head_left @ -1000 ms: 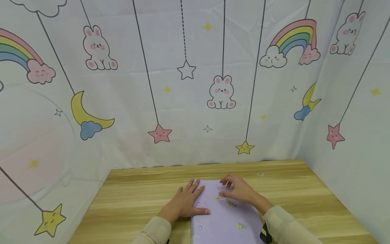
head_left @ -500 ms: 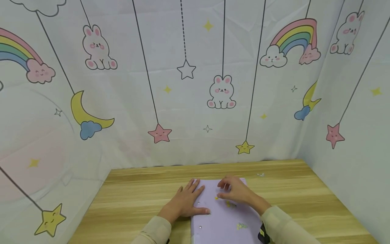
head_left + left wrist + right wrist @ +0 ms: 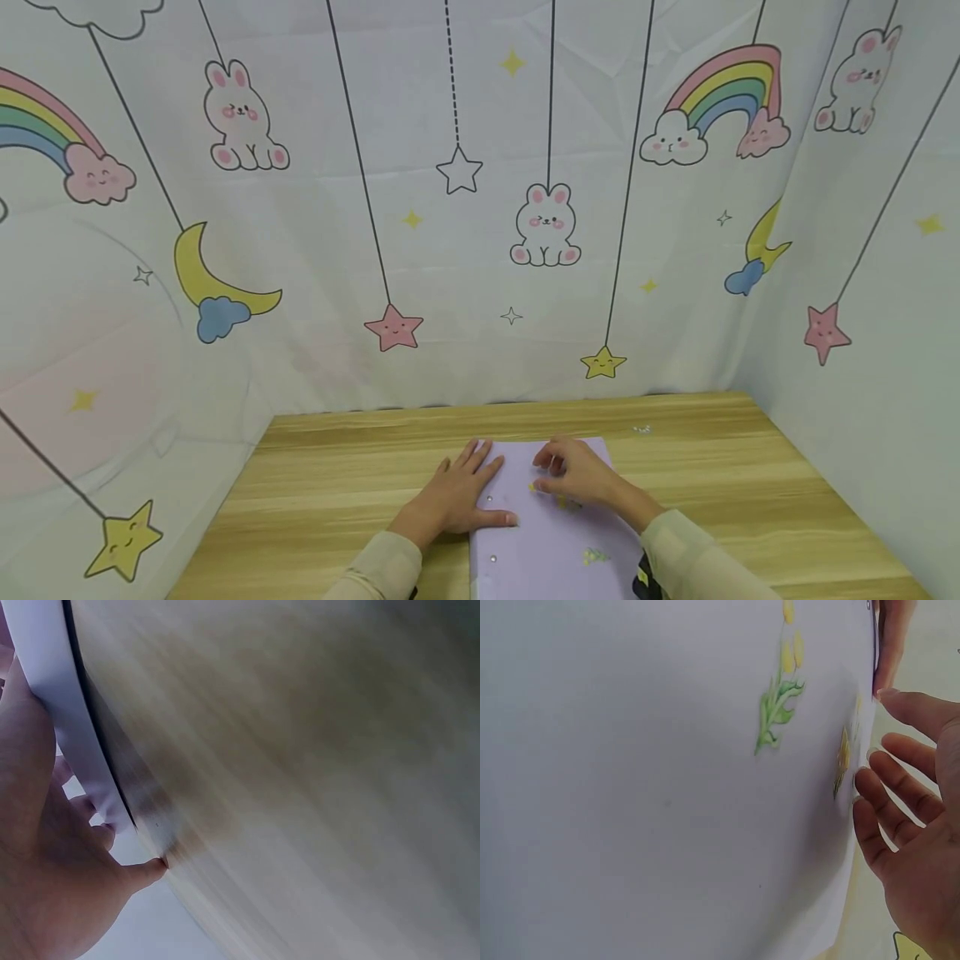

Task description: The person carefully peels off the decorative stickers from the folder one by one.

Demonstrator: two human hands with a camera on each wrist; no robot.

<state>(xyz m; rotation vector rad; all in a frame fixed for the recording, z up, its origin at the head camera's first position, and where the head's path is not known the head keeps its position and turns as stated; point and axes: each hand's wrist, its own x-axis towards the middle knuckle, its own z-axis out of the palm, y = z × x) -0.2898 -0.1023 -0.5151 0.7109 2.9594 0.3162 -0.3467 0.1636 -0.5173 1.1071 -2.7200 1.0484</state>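
A lilac folder-like cover (image 3: pixel 555 575) lies on the wooden table, with two small round studs along its left side. My left hand (image 3: pixel 459 500) rests spread on its left part; in the left wrist view the left hand (image 3: pixel 60 862) lies along the cover's edge. Over the upper right part hovers my right hand (image 3: pixel 581 475), thumb and fingers bent and apart. Its thumb tip is close to a small yellow flower sticker (image 3: pixel 532 487). In the right wrist view nothing shows between the right hand's fingers (image 3: pixel 900 787). A green-and-yellow flower sticker (image 3: pixel 776 712) lies flat on the cover.
A small pale scrap (image 3: pixel 642 430) lies on the table (image 3: pixel 712 467) behind and right of the cover. A white curtain (image 3: pixel 465 250) with printed rabbits, stars and rainbows hangs behind and at both sides. A black strap (image 3: pixel 647 579) sits at the right wrist.
My right hand has shifted slightly left and down over the cover, hiding more of the stickers beneath it. The left hand has stayed in place.
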